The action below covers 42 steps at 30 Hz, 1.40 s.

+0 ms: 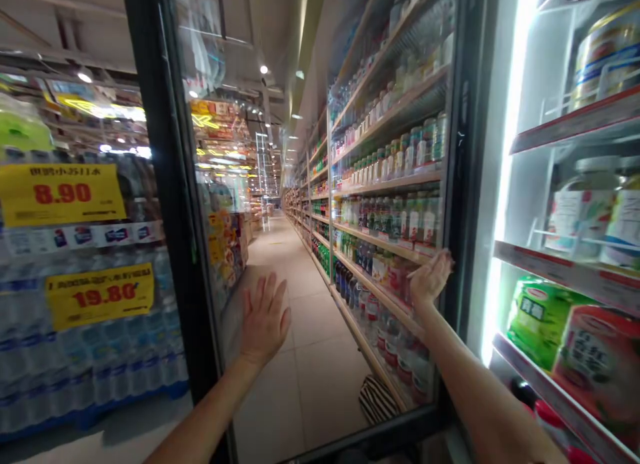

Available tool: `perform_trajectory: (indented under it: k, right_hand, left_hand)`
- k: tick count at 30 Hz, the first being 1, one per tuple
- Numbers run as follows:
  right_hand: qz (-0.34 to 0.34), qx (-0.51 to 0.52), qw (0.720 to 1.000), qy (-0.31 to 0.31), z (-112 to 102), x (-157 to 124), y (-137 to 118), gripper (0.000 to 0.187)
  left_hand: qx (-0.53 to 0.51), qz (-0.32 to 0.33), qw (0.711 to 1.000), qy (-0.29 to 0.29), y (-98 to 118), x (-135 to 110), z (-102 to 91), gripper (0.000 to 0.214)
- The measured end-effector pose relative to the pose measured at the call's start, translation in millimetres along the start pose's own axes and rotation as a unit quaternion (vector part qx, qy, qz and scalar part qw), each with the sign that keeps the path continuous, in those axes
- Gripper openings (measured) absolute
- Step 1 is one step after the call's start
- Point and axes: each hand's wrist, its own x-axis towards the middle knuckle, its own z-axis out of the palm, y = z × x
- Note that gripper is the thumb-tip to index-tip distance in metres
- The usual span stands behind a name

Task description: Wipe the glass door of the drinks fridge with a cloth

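A glass cooler door with a black frame stands in front of me, swung away from the lit shelves on the right. My left hand has its palm toward the pane and its fingers spread, seemingly flat against the glass. Near the door's right-hand frame, my right hand is raised with its wrist bent and its fingers stretched toward the black edge; nothing shows in it. Whether those fingertips touch the frame is hard to tell.
Right of the door, cooler shelves hold cans, bottles, a green pack and a red pack. Bottled water is stacked at left beneath yellow price signs. The pane shows an aisle, drink shelves and a striped black-and-white item.
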Motion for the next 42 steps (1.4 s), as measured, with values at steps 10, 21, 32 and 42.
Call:
perform_trajectory:
  k: [10,21,32,42]
  right_hand:
    - [-0.349,0.037,0.909,-0.224,-30,-92,-84,0.061]
    - [-0.446,0.105,0.849,-0.264,-28,-137,-146,0.061]
    - [-0.446,0.099,0.842,-0.285,-34,-144,-155,0.059]
    - [-0.422,0.13,0.844,-0.303,-38,-164,-176,0.062]
  left_hand:
    - [0.0,-0.001,0.999,-0.038,2,-5,-6.8,0.048]
    - [-0.005,0.021,0.992,-0.127,-11,-44,-30.4,0.053]
    - [0.024,0.028,0.992,-0.125,-20,-64,-38.3,0.055]
    - [-0.07,-0.004,0.994,-0.079,-5,-65,-40.3,0.056]
